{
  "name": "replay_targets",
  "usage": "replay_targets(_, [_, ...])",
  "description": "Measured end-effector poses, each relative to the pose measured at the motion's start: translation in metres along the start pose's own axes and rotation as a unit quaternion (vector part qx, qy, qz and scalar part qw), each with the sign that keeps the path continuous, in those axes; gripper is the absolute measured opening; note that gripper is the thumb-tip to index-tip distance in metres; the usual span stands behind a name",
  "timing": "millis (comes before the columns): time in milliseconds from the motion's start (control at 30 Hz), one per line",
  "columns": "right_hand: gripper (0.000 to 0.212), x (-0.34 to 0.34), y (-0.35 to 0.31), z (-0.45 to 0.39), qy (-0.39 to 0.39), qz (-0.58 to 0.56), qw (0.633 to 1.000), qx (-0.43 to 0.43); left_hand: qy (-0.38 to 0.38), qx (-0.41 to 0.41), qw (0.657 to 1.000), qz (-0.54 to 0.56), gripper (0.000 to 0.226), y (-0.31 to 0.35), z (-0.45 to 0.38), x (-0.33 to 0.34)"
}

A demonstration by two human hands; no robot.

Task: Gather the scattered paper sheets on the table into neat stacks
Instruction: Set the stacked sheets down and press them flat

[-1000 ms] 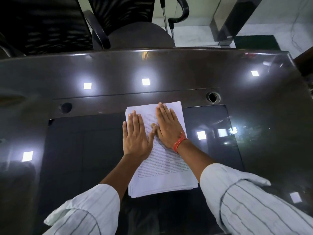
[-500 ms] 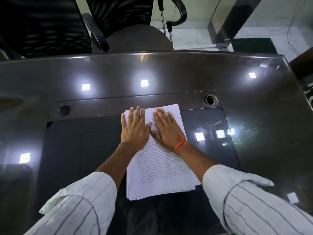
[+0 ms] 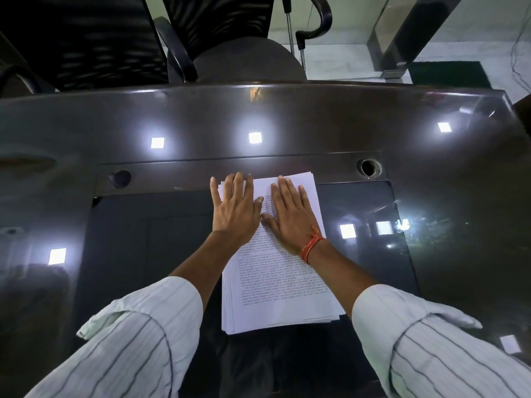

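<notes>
Printed paper stack [image 3: 280, 294] flat, edges slightly fanned

The scene is dim; square ceiling lights glare off the glossy dark table [image 3: 316, 116], and the paper stack [image 3: 281, 282] is the brightest surface. Wide-angle bending curves the table edge and stretches the sleeves [image 3: 138, 349] near the corners; focus is sharp at centre

Left hand [image 3: 234, 209] and right hand [image 3: 290, 218] lie flat, covering the far half of the paper stack [image 3: 275, 282]; top-left corner barely shows under the left fingers. Printed text on the top sheet too small to read. Sheet count can't be told, only fanned edges at the near end. Both sleeves [image 3: 431, 354] cut off by the bottom edge. Office chairs [image 3: 218, 30] cropped at the top, backs incomplete. Table [image 3: 287, 116] runs out of frame left and right; glare spots blot its surface.
</notes>
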State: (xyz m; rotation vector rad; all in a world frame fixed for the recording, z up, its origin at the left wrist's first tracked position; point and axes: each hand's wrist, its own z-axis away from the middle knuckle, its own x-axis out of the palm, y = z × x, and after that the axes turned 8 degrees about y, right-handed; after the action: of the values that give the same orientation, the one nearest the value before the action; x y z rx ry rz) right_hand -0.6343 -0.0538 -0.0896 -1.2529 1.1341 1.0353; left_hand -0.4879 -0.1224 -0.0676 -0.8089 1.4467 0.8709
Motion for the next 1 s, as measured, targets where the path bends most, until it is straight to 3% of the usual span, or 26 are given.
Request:
replay_targets(200, [0.066,-0.001,0.001,-0.002,0.004,0.012,0.999,0.030,-0.008,0.043,0.998,0.053,0.061,0.009,0.026,0.010])
replay_targets(433, [0.083,0.004,0.008,0.008,0.005,0.022,0.996,0.089,-0.015,0.059,0.997,0.038,0.066,-0.003,0.025,0.019])
replay_targets(833, [0.083,0.003,-0.005,0.091,0.013,-0.019,0.992,0.126,0.003,0.026,0.999,0.035,0.063,0.000,0.028,0.023])
replay_targets(1000, [0.085,0.002,-0.021,0.139,0.004,-0.012,0.990,0.138,-0.008,-0.034,0.994,0.108,0.061,0.002,0.031,0.020])
